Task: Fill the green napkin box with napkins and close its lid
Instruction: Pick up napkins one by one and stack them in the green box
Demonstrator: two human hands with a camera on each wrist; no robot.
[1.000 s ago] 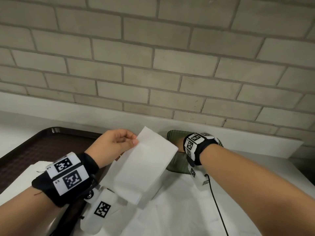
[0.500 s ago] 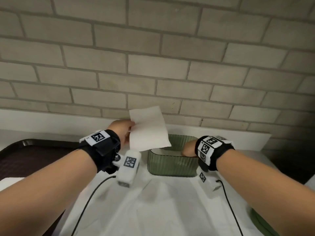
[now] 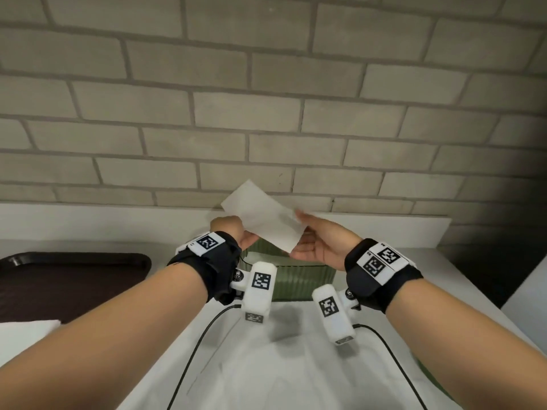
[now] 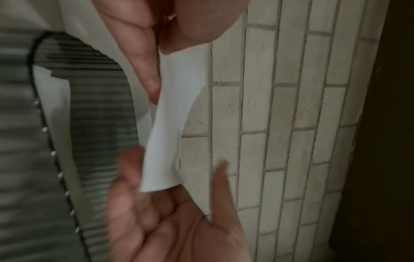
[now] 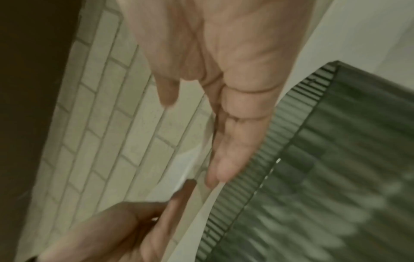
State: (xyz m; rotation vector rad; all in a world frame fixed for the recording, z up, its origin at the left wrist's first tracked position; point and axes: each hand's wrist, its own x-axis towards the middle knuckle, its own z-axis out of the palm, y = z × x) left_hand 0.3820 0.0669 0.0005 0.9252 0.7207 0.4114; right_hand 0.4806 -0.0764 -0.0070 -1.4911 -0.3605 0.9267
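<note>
Nearest the camera: white cloth (image 3: 266, 365) covering the table, two cables running across it. A dark green curved edge (image 3: 426, 371) shows at the cloth's right margin; possibly the lid, cannot tell.

Mid-field: green napkin box (image 3: 296, 279), ribbed walls, lid off, top open. Left wrist view shows white napkins already in the box (image 4: 53, 99), lying low against the ribbed inner wall; box judged far from full.

Above the box: one folded napkin (image 3: 263, 216), tilted, spanning both hands.
- left hand (image 3: 233, 232): thumb and fingers pinch the napkin's near-left end.
- right hand (image 3: 316, 244): palm up, fingers mostly straight under the napkin's right end; thumb appears to lie on top of it. Blur in both wrist views, so firmness of this hold is uncertain.

Step in hand (judgement): lay this napkin into the box. To do it well: level the sheet between the two hands, line its long side up with the box's long side, lower until it meets the napkins inside, then let go with both hands together so it lands flat, not curled against a wall.

Left, further off: dark brown tray (image 3: 74, 279), with a white napkin stack (image 3: 26, 329) at its near edge, presumably the supply.

Far: white ledge, then brick wall (image 3: 266, 99)
</note>
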